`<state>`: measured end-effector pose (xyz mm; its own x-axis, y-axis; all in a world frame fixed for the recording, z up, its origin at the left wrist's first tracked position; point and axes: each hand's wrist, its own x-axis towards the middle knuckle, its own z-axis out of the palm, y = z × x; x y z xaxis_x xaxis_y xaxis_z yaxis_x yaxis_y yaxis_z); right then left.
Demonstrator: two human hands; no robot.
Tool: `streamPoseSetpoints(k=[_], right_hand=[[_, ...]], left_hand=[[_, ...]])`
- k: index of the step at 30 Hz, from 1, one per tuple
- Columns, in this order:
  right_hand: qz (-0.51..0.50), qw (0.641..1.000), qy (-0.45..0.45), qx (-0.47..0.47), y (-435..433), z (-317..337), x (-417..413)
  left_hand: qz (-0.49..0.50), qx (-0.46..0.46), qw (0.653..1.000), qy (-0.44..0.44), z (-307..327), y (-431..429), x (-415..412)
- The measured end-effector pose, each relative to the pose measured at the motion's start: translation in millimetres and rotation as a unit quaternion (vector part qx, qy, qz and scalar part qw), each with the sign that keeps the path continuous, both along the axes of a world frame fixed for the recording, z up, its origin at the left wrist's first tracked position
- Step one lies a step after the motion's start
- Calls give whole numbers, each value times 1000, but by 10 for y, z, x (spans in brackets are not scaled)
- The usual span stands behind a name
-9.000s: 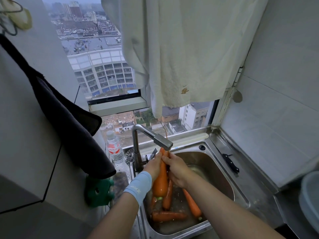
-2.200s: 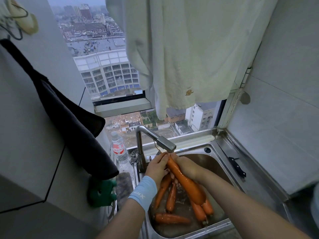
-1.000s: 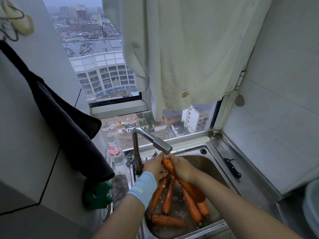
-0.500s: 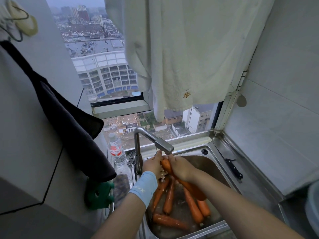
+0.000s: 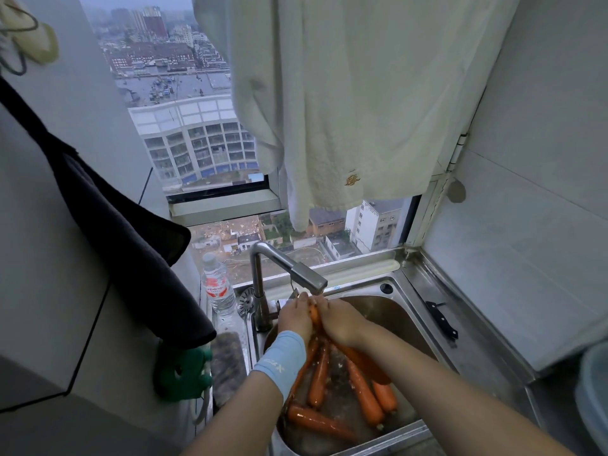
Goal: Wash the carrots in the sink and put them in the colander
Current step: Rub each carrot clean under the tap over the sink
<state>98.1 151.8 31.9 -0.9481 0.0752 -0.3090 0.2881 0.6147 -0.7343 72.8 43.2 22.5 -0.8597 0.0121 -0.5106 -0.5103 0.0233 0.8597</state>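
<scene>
Carrots (image 5: 363, 390) lie wet in the bottom of the sink (image 5: 411, 311), several close together. Above them, just under the spout of the tap (image 5: 289, 268), the left hand (image 5: 296, 315) and the right hand (image 5: 339, 319) both curl round the upper end of one carrot (image 5: 368, 363), each grip closed on it (its lower end slants down to the right over the others). A pale blue wristband (image 5: 281, 360) sits on the left wrist. A knife (image 5: 441, 319) lies on the steel bench (image 5: 477, 350) right of the sink, and a water bottle (image 5: 217, 287) stands left of the tap.
</scene>
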Motion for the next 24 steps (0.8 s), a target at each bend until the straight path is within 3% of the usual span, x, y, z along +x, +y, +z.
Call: streamPoseSetpoints(k=[4, 6, 13, 18, 24], right_hand=[[-41, 999, -2, -12, 35, 13, -54], [-38, 999, -7, -22, 20, 23, -61], [-41, 998, -9, -46, -73, -49, -62], [-53, 998, -19, -22, -9, -47, -69], [-33, 999, -23, 35, 54, -162, -58]], left_hand=[[-56, 104, 993, -10, -28, -13, 42], [-88, 98, 991, 1, -102, -9, 80], [-64, -49, 994, 78, -28, -10, 136], [-94, -28, 992, 77, -108, -83, 121], [-46, -133, 980, 143, -68, -189, 97]])
